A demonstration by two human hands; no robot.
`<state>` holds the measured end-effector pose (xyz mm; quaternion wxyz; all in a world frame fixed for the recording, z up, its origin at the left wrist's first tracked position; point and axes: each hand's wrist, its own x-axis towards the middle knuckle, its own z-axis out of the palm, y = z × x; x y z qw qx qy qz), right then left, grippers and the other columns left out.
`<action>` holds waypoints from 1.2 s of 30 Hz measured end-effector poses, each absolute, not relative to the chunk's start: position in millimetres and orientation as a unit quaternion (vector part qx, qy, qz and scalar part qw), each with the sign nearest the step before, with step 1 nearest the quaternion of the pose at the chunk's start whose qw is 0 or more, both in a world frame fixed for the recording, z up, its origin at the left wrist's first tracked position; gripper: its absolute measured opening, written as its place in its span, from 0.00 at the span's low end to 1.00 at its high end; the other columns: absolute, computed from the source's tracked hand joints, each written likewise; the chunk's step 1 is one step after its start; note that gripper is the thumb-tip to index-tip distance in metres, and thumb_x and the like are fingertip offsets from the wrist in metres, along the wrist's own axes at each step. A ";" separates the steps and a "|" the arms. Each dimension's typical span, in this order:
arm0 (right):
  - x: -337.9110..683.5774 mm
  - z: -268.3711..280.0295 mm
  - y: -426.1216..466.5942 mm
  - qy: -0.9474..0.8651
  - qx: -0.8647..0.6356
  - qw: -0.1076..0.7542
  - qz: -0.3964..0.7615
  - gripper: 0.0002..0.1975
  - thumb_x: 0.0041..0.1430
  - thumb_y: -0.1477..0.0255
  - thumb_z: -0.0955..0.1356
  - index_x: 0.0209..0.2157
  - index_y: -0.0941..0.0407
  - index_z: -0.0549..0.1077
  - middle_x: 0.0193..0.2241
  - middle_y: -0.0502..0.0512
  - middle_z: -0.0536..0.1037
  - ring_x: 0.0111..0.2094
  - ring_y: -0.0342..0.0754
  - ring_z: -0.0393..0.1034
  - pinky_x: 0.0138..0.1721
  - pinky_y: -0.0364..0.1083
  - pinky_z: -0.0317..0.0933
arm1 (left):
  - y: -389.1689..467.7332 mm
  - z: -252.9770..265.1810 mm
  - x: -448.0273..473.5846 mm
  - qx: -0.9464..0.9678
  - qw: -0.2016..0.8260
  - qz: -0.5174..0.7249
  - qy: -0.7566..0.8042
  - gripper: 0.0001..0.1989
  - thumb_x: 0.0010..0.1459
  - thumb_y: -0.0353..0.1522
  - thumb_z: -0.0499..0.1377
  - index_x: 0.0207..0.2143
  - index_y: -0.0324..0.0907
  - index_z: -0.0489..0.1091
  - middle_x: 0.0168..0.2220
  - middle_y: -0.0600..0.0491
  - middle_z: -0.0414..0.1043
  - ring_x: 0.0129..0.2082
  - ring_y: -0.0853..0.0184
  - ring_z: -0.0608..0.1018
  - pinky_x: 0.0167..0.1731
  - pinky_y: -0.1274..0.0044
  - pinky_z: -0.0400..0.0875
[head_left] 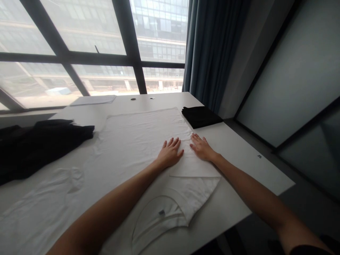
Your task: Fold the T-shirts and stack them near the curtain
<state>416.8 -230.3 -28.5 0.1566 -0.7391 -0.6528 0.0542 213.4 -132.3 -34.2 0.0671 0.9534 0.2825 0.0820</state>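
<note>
A white T-shirt (132,145) lies spread over the table, its neckline with a small label toward me. On its right side the sleeve and side are turned inward as a flat folded strip. My left hand (170,153) rests palm down on the shirt just left of that strip, fingers spread. Flat on the strip's right edge lies my right hand (201,147), fingers stretched out and pointing away from me. Neither hand grips the cloth. The left part of the shirt reaches out past my left forearm, wrinkled near its sleeve.
A folded black cloth (202,116) sits at the table's right back. Heaped black clothing (39,145) lies at the left. A flat white cloth or sheet (92,100) is at the far left edge. Behind the white table (239,159) are windows and a blue curtain (212,49).
</note>
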 end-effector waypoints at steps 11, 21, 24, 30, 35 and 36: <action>422.5 -29.4 -228.7 -0.632 -0.743 0.221 0.018 0.30 0.73 0.65 0.52 0.72 0.59 0.52 0.73 0.62 0.48 0.74 0.52 0.39 0.70 0.63 0.38 | -144.7 -22.3 214.4 0.961 0.055 0.141 0.230 0.28 0.72 0.37 0.44 0.70 0.36 0.55 0.72 0.44 0.52 0.73 0.60 0.51 0.71 0.61 0.43; 425.5 -35.8 -227.5 -0.648 -0.737 0.190 0.036 0.29 0.73 0.64 0.54 0.71 0.58 0.55 0.73 0.61 0.49 0.73 0.54 0.40 0.69 0.64 0.39 | -154.9 -27.9 209.2 0.974 0.073 0.080 0.200 0.32 0.72 0.47 0.42 0.71 0.42 0.52 0.73 0.45 0.48 0.74 0.56 0.49 0.69 0.57 0.45; 436.1 -30.4 -226.5 -0.602 -0.759 0.246 -0.002 0.30 0.72 0.66 0.53 0.71 0.59 0.53 0.73 0.62 0.48 0.73 0.54 0.39 0.70 0.64 0.39 | -147.9 -26.9 207.8 0.965 0.069 0.084 0.239 0.32 0.72 0.47 0.42 0.71 0.41 0.53 0.73 0.44 0.47 0.74 0.54 0.48 0.69 0.55 0.44; 438.8 -31.0 -228.4 -0.623 -0.746 0.236 0.022 0.31 0.71 0.66 0.54 0.72 0.58 0.50 0.73 0.59 0.46 0.74 0.54 0.37 0.70 0.65 0.38 | -142.2 -32.4 205.8 0.960 0.067 0.067 0.265 0.34 0.71 0.48 0.44 0.72 0.41 0.50 0.74 0.44 0.44 0.74 0.52 0.47 0.68 0.52 0.43; 425.1 -36.8 -230.6 -0.664 -0.732 0.132 0.076 0.31 0.73 0.61 0.55 0.72 0.56 0.51 0.73 0.60 0.48 0.74 0.57 0.38 0.69 0.68 0.36 | -143.3 -33.6 206.0 0.961 0.061 0.071 0.262 0.34 0.71 0.48 0.43 0.72 0.40 0.50 0.74 0.43 0.45 0.74 0.52 0.48 0.68 0.51 0.43; 423.8 -37.0 -231.0 -0.663 -0.734 0.124 0.078 0.31 0.73 0.61 0.54 0.72 0.56 0.52 0.73 0.61 0.48 0.74 0.57 0.38 0.69 0.68 0.36 | -143.4 -33.4 206.0 0.960 0.060 0.072 0.262 0.34 0.71 0.48 0.43 0.72 0.40 0.50 0.74 0.43 0.45 0.74 0.52 0.48 0.68 0.51 0.43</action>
